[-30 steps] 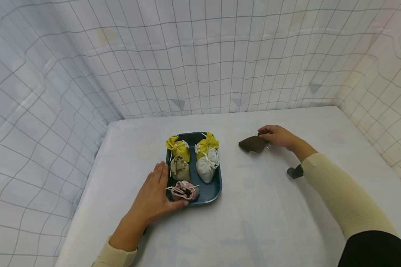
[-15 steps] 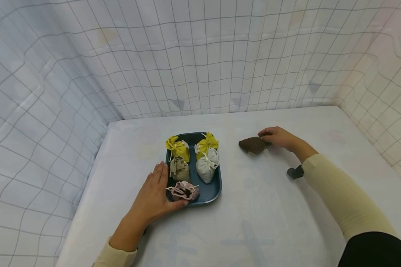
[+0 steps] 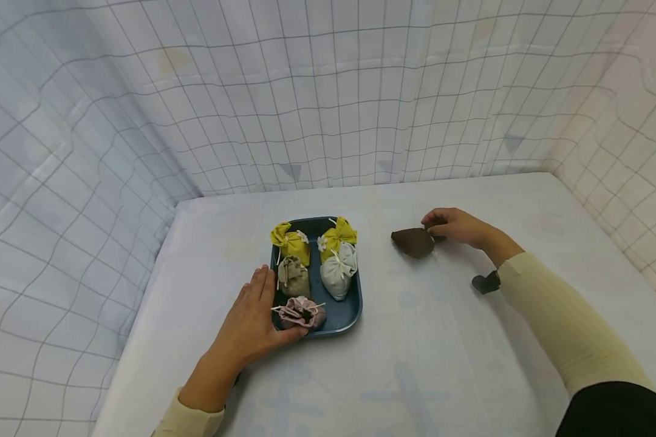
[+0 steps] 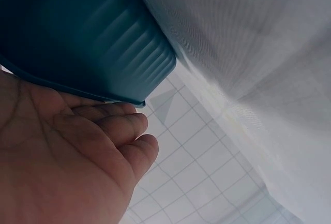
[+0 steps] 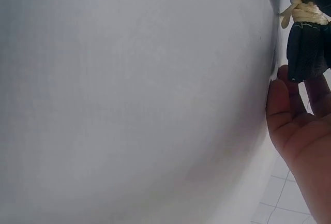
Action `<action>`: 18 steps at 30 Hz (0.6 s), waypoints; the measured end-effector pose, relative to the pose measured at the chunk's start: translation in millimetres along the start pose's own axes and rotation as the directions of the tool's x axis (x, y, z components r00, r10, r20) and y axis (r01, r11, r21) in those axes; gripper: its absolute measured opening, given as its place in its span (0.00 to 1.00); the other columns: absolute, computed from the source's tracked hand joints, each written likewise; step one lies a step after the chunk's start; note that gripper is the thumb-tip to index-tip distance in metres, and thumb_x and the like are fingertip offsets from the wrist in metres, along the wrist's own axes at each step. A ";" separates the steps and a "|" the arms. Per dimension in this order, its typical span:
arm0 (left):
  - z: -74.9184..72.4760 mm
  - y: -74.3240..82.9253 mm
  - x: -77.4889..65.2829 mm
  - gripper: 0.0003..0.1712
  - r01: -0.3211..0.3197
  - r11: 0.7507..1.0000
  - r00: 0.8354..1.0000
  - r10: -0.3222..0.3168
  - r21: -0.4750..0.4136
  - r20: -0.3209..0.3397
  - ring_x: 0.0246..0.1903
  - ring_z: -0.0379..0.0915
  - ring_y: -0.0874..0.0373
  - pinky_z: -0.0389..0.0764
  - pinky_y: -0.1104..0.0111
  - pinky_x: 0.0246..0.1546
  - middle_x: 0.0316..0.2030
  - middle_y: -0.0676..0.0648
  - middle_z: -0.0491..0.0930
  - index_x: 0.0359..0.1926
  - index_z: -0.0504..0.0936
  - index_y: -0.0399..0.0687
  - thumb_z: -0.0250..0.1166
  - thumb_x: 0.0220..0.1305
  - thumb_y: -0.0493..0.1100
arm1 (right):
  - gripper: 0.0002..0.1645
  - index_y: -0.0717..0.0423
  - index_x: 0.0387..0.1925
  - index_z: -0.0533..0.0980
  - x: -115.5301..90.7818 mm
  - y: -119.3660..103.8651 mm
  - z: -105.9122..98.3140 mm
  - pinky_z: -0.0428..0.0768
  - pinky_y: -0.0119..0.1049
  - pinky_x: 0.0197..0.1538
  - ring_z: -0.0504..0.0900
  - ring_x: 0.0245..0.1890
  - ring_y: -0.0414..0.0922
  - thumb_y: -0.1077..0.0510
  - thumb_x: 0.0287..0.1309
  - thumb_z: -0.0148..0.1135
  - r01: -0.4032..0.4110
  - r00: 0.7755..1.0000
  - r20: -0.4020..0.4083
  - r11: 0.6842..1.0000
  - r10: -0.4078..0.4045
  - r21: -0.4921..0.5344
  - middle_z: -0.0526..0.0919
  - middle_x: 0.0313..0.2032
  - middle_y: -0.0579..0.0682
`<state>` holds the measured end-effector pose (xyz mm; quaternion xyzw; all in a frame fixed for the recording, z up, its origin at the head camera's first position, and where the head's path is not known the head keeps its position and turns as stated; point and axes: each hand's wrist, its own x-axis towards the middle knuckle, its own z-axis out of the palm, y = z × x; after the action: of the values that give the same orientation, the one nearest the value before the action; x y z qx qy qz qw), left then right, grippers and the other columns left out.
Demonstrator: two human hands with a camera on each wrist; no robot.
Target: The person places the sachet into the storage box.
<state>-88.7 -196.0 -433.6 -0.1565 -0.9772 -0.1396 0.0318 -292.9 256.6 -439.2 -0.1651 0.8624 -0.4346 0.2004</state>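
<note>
A dark blue tray (image 3: 341, 318) holds small cloth drawstring pouches: a yellow pouch (image 3: 294, 247) and another yellow pouch (image 3: 340, 235) at the back, an olive-beige pouch (image 3: 294, 279), a pale grey pouch (image 3: 336, 274) and a mauve pouch (image 3: 302, 312) in front. Along the tray's left rim lies my left hand (image 3: 248, 325), fingers straight, thumb at the front corner. To the tray's right, my right hand (image 3: 454, 226) pinches the gathered top of a dark brown pouch (image 3: 413, 241) lying on the table. In the right wrist view a beige cord (image 5: 302, 9) ties that pouch's neck.
The white-covered table (image 3: 415, 340) ends at a white curtain (image 3: 350, 109) with dark grid lines at the back and both sides. A small dark wrist device (image 3: 486, 282) shows at the right sleeve. A black rounded shape (image 3: 612, 413) fills the lower right corner.
The brown pouch has turned slightly in my right hand, its body tipping toward me. My left hand and the tray stay where they were.
</note>
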 end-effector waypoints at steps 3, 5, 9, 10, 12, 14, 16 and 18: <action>0.4 -0.7 -0.2 0.74 0.002 1.000 1.000 -0.002 0.001 -0.001 0.74 0.42 0.38 0.52 0.45 0.70 0.75 0.31 0.48 0.75 0.49 0.28 0.67 0.46 0.77 | 0.18 0.65 0.57 0.73 -1.4 0.0 -0.2 0.72 0.39 0.54 0.73 0.53 0.50 0.63 0.69 0.56 0.003 1.000 -0.009 1.000 -0.003 0.001 0.77 0.54 0.58; 0.8 -1.0 -0.1 0.74 0.004 1.000 1.000 -0.004 -0.001 -0.003 0.74 0.42 0.38 0.53 0.45 0.70 0.75 0.31 0.47 0.75 0.49 0.28 0.68 0.47 0.77 | 0.18 0.65 0.57 0.74 -2.3 -1.3 -0.1 0.73 0.39 0.53 0.73 0.52 0.50 0.62 0.68 0.57 0.007 1.000 -0.014 1.000 -0.007 0.009 0.77 0.53 0.59; 1.5 -1.2 0.1 0.74 0.010 1.000 1.000 -0.010 -0.004 -0.002 0.75 0.42 0.39 0.53 0.46 0.70 0.75 0.31 0.47 0.75 0.48 0.29 0.68 0.47 0.77 | 0.18 0.66 0.56 0.73 -2.4 -4.6 0.9 0.73 0.36 0.52 0.73 0.51 0.50 0.60 0.69 0.58 0.010 1.000 -0.026 1.000 -0.010 0.024 0.77 0.52 0.58; 1.7 -1.2 0.1 0.74 0.011 1.000 1.000 -0.011 -0.004 -0.001 0.75 0.42 0.39 0.53 0.46 0.70 0.75 0.31 0.47 0.75 0.48 0.29 0.68 0.47 0.77 | 0.19 0.66 0.56 0.73 -2.4 -5.6 1.3 0.73 0.35 0.52 0.73 0.51 0.49 0.59 0.68 0.59 0.009 0.999 -0.030 1.000 -0.009 0.029 0.77 0.52 0.58; 1.9 -1.2 0.1 0.74 0.011 1.000 1.000 -0.011 -0.005 0.001 0.75 0.42 0.39 0.53 0.46 0.70 0.75 0.31 0.47 0.75 0.48 0.29 0.68 0.47 0.77 | 0.21 0.66 0.57 0.73 -2.6 -7.2 2.2 0.74 0.35 0.52 0.74 0.51 0.49 0.58 0.68 0.60 0.011 0.999 -0.039 0.999 -0.009 0.040 0.77 0.52 0.58; 2.0 -1.1 0.3 0.74 0.009 1.000 1.000 -0.009 -0.007 0.002 0.75 0.42 0.39 0.54 0.46 0.70 0.75 0.31 0.47 0.75 0.48 0.28 0.68 0.47 0.77 | 0.23 0.66 0.58 0.72 -2.9 -8.3 2.9 0.74 0.36 0.53 0.74 0.51 0.50 0.56 0.67 0.62 0.007 0.999 -0.050 0.999 -0.004 0.051 0.77 0.52 0.58; 2.0 -1.1 0.6 0.74 0.006 1.000 1.000 -0.006 -0.006 0.001 0.74 0.42 0.39 0.54 0.46 0.70 0.75 0.31 0.47 0.75 0.48 0.28 0.68 0.47 0.76 | 0.25 0.65 0.59 0.72 -2.9 -8.1 3.3 0.75 0.38 0.54 0.75 0.52 0.50 0.54 0.67 0.62 0.001 0.998 -0.056 0.999 0.002 0.054 0.77 0.53 0.58; 1.8 -1.0 0.7 0.74 0.005 1.000 1.000 -0.005 -0.007 0.001 0.74 0.42 0.38 0.54 0.46 0.70 0.75 0.31 0.47 0.75 0.48 0.28 0.68 0.47 0.76 | 0.27 0.64 0.60 0.72 -2.8 -6.9 3.5 0.74 0.40 0.56 0.75 0.52 0.50 0.53 0.67 0.63 -0.010 0.998 -0.058 0.998 0.013 0.057 0.77 0.54 0.58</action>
<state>-89.7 -196.2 -435.6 -0.1541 -0.9772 -0.1430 0.0305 -288.0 251.6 -434.9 -0.1418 0.8561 -0.4624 0.1822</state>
